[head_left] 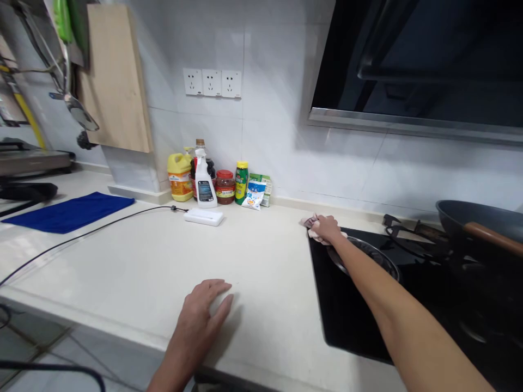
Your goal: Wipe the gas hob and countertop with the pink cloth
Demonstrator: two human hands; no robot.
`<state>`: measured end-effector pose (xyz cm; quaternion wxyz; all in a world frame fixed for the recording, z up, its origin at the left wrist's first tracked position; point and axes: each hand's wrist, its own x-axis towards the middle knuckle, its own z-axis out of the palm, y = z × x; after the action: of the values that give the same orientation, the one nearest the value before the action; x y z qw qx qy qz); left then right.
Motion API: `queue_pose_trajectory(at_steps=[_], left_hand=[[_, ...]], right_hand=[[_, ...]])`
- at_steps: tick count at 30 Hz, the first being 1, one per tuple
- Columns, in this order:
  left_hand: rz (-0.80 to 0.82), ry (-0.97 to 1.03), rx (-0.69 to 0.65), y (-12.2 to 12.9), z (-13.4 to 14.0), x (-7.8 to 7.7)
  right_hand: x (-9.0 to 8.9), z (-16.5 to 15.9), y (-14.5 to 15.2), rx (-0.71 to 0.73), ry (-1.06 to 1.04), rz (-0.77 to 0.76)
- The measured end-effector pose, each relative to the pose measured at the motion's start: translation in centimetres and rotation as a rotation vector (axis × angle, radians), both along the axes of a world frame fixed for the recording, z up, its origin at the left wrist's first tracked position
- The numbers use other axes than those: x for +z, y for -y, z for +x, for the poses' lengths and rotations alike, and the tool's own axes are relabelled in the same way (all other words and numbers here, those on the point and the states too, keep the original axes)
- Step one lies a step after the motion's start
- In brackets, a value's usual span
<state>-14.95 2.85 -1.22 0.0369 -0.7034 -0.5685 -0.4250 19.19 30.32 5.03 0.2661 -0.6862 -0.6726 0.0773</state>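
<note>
My right hand (pixel 327 227) is closed on a pale, crumpled cloth (pixel 318 234) and presses it at the back left corner of the black glass cooktop (pixel 339 310). Part of the cloth lies hidden under the fingers. Just in front of that hand is a round burner (pixel 382 260), partly covered by my forearm. My left hand (pixel 204 307) is over the front of the white countertop (pixel 261 272), its thumb and fingers apart and nothing in it. Whether it touches the surface I cannot tell.
Along the wall stand a yellow jug (pixel 180 177), a white spray bottle (pixel 204 182), a red-lidded jar (pixel 225 188), a green bottle (pixel 241 184) and a small packet (pixel 255 194). A white box (pixel 203 216) trails a black cable. A blue cloth (pixel 73 211) lies left; a wok (pixel 482 215) sits right.
</note>
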Motion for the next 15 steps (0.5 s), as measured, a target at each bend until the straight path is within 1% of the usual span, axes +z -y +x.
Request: queue_pose_trajectory(at_steps=[2, 5, 9, 12, 15], left_hand=[[-0.004, 0.029, 0.009, -0.1, 0.0, 0.0], [-0.003, 0.074, 0.020, -0.2, 0.0, 0.1], [-0.042, 0.135, 0.032, 0.1, 0.3, 0.6], [-0.089, 0.181, 0.023, 0.5, 0.6, 1.2], [-0.146, 0.219, 0.048, 0.9, 1.0, 1.7]], right_hand=[[-0.9, -0.5, 0.4, -0.031, 0.132, -0.008], [-2.0, -2.1, 2.1, 0.015, 0.250, 0.001], [-2.6, -4.1, 6.0, 0.173, 0.370, 0.027], [-2.8, -4.9, 10.0, 0.310, 0.434, 0.054], [-2.9, -5.3, 14.3, 0.472, 0.464, 0.104]])
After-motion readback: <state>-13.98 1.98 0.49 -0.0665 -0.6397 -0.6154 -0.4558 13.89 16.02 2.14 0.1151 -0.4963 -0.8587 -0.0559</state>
